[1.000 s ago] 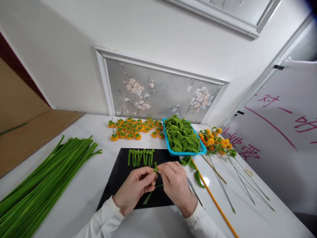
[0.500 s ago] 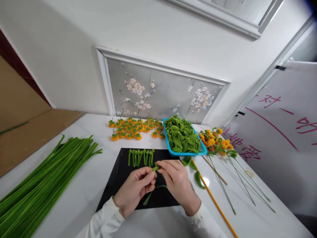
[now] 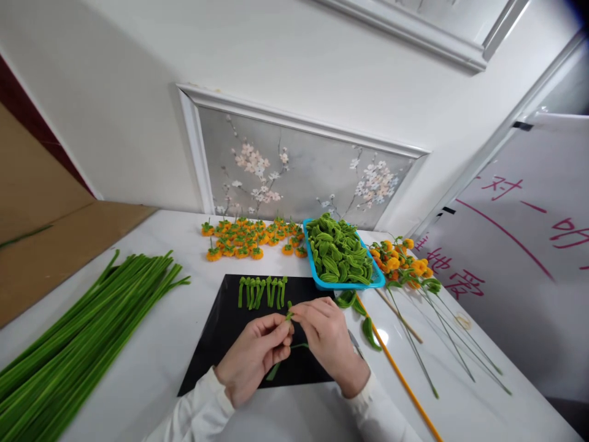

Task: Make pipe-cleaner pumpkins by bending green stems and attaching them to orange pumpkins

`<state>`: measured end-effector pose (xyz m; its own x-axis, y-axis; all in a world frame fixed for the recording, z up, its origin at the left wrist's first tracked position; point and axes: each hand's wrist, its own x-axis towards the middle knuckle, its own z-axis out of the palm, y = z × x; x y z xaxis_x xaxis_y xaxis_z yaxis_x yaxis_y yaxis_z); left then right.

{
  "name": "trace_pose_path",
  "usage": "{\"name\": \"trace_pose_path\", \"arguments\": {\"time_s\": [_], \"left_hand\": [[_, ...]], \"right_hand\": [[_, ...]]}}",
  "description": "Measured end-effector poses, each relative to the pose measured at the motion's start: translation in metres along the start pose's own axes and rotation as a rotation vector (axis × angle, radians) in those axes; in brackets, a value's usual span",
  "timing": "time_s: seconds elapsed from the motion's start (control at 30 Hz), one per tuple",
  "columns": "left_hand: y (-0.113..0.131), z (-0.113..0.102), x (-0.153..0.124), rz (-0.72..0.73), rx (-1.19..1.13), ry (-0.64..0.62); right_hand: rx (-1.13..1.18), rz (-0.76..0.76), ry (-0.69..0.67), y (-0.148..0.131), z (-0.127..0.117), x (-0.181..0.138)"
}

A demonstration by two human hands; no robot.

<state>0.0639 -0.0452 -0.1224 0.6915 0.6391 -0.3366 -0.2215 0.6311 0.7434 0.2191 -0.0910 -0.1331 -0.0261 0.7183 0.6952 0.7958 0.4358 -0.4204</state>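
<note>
Over a black mat (image 3: 207,353), my left hand (image 3: 255,353) and my right hand (image 3: 326,337) meet at the fingertips. Both pinch a short green chenille stem (image 3: 289,312), whose upper end sticks up between them; the fingers cover much of it. Beneath my hands a green strip (image 3: 273,371) lies on the mat, partly hidden. Several short green stem pieces with knotted tops (image 3: 262,291) form a row at the mat's far edge. A thin grey metal object (image 3: 356,345) peeks out beside my right hand, mostly covered.
Long green chenille stems (image 3: 87,331) lie at left. A blue basket (image 3: 343,285) holds green fuzzy leaves (image 3: 338,252). Orange flower pieces (image 3: 243,239) stand behind the mat. Orange blooms (image 3: 400,261), thin wire stems (image 3: 416,350) and an orange stick (image 3: 400,374) lie at right.
My fingertips have shifted slightly on the green chenille stem, and its end now points more upright. My left hand has moved a little to the right. The surrounding things have stayed put.
</note>
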Motion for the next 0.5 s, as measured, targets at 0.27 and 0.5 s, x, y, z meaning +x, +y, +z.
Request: {"name": "trace_pose_path", "arguments": {"time_s": [0.27,0.5], "left_hand": [[-0.005,-0.002,0.004,0.027,0.000,0.054],[0.008,-0.007,0.009,0.202,0.152,0.382]], "right_hand": [[-0.079,0.005,-0.053,0.006,0.000,0.000],[-0.499,0.184,-0.187,0.042,-0.002,-0.010]]}}
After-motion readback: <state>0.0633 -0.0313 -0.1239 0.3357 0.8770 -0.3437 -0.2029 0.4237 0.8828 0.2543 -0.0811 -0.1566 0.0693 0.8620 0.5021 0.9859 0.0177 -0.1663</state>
